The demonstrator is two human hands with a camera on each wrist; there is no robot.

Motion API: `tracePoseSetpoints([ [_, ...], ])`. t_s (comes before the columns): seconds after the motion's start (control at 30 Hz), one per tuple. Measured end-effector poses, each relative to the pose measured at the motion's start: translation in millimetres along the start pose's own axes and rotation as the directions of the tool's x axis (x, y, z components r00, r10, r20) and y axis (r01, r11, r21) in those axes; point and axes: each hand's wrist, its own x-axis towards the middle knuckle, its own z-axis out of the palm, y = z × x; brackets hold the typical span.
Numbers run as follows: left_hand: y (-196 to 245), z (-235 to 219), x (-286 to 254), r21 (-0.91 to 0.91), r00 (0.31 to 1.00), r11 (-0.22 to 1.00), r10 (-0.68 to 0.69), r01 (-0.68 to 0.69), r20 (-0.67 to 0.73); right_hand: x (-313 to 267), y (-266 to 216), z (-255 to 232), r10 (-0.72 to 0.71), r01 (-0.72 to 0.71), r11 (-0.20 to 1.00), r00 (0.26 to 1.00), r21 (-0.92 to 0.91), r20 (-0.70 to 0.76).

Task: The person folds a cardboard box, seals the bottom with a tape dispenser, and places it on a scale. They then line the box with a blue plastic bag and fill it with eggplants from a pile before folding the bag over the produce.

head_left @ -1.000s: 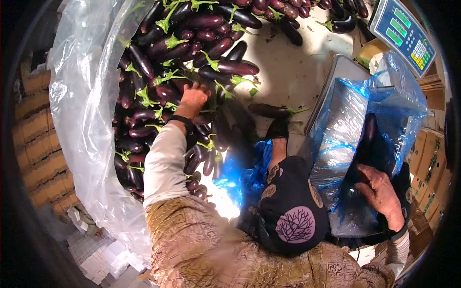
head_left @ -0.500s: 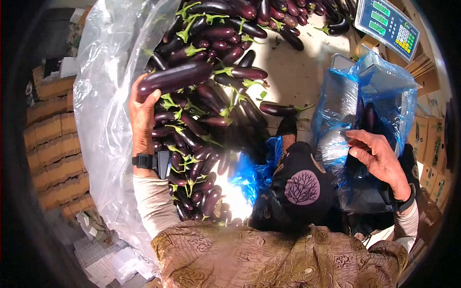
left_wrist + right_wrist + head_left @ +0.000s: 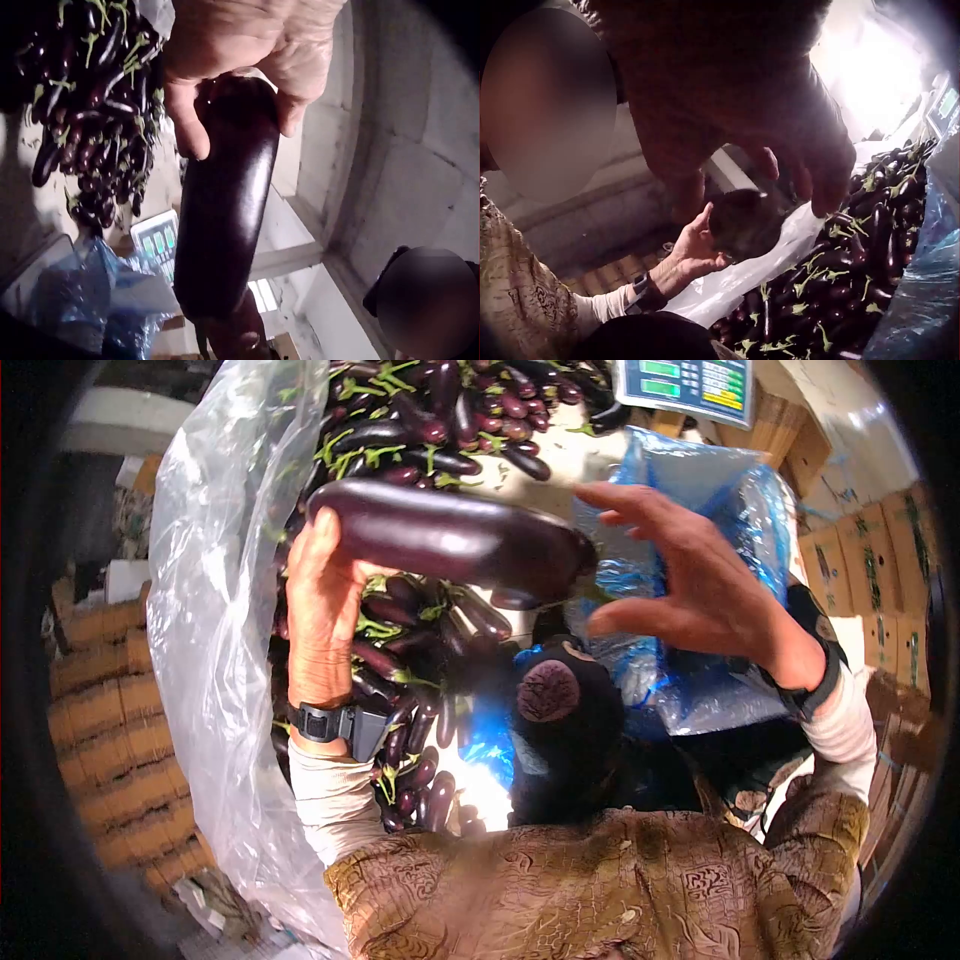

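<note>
Left grip (image 3: pixel 325 605) holds eggplant (image 3: pixel 450 538) — right grip (image 3: pixel 700 575) nearby.

We count one left hand (image 3: pixel 325 600), one right hand (image 3: pixel 705 580), one held eggplant (image 3: pixel 450 540), heaped eggplants (image 3: pixel 370 434) too many to number, one scale display (image 3: pixel 690 385), one clear plastic sheet (image 3: pixel 225 610) and two wristbands (image 3: pixel 318 722).

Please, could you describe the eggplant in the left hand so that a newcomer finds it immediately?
Start at the heap of eggplants beside the clear plastic sheet. Over this heap, the left hand grips one end of a big eggplant, whose other end points toward the right hand. Unlike its neighbours in the heap, this one is held up.
</note>
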Motion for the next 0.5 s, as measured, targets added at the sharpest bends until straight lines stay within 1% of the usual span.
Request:
tracePoseSetpoints([
  [0.03,-4.3,20.9,8.2,0.039,1.0,0.999,-0.009,0.008,0.015,3.2,-2.3,1.4,-0.019,0.019,1.0,0.999,-0.025,-0.027],
  [0.07,-7.0,54.3,14.1,0.081,0.998,0.997,-0.014,0.018,-0.053,3.3,-0.1,3.0,0.095,-0.103,0.988,0.993,0.114,0.073],
  [0.1,-13.1,66.4,21.5,0.145,0.999,0.988,-0.044,0.045,-0.011,0.1,0.0,2.1,0.191,-0.232,0.942,0.965,0.242,0.181],
  [0.13,-17.8,81.0,27.1,0.17,0.996,0.981,-0.094,0.092,0.003,-4.7,-5.7,-5.6,0.301,-0.376,0.88,0.915,0.292,0.27],
  [0.17,-23.6,94.1,32.3,0.196,0.989,0.971,-0.145,0.139,0.016,-15.1,-2.1,-10.5,0.325,-0.393,0.874,0.91,0.286,0.257],
  [0.2,-34.2,102.7,37.7,0.218,0.977,0.954,-0.211,0.203,0.012,-26.4,1.9,-17.0,0.425,-0.531,0.761,0.843,0.374,0.331],
  [0.23,-37.4,107.5,41.7,0.217,0.937,0.932,-0.323,0.29,0.134,-37.7,3.6,-23.2,0.503,-0.651,0.615,0.759,0.446,0.413],
  [0.27,-47.5,117.7,39.2,0.257,0.912,0.91,-0.374,0.325,0.169,-53.3,-0.8,-39.5,0.553,-0.689,0.532,0.723,0.492,0.413],
  [0.3,-46.0,138.3,33.6,0.298,0.885,0.886,-0.421,0.355,0.197,-65.7,2.2,-51.4,0.603,-0.736,0.452,0.668,0.504,0.436],
  [0.33,-47.0,143.4,31.7,0.426,0.854,0.842,-0.459,0.331,0.244,-82.7,3.4,-61.4,0.63,-0.731,0.347,0.646,0.588,0.431],
  [0.37,-46.0,149.1,28.4,0.517,0.836,0.812,-0.465,0.271,0.292,-99.8,2.3,-69.9,0.655,-0.708,0.241,0.623,0.664,0.427],
  [0.43,-50.6,161.6,28.3,0.547,0.793,0.804,-0.481,0.23,0.373,-126.5,-6.1,-81.8,0.748,-0.677,0.207,0.575,0.706,0.332],
  [0.47,-51.8,168.8,28.4,0.54,0.79,0.81,-0.479,0.23,0.382,-141.1,-5.3,-85.5,0.769,-0.679,0.205,0.558,0.705,0.313],
  [0.5,-52.6,176.7,29.1,0.538,0.744,0.806,-0.512,0.245,0.428,-159.4,2.5,-87.4,0.776,-0.653,0.132,0.536,0.745,0.332],
])
